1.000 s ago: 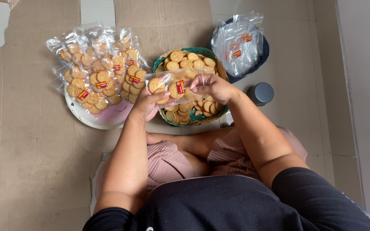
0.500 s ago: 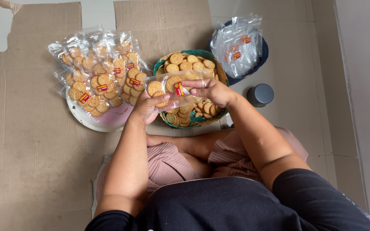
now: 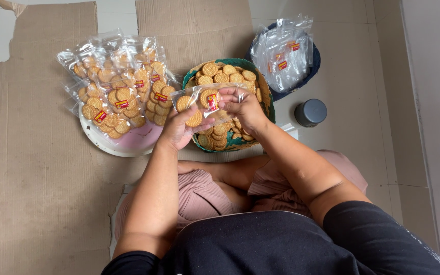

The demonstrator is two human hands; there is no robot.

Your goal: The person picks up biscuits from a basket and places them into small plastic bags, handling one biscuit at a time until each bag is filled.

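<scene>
Both hands have drawn closer together since the earlier frame, bunching the bag (image 3: 203,104). From the head camera: left hand (image 3: 178,130) cradles its underside so the biscuits stay in; right hand (image 3: 245,109) pinches its open end, fingers closed on plastic. It hangs over the basket (image 3: 268,104), beside packed bags (image 3: 120,84) on a plate (image 3: 123,145).

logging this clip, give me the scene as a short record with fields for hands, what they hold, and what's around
left hand: grips the left end of the clear bag
right hand: pinches its right end
clear bag: holds a few round biscuits, over the basket
basket: loose biscuits
white tray: filled bags piled, left
blue bowl: empty bags
grey cap: on floor, right
</scene>
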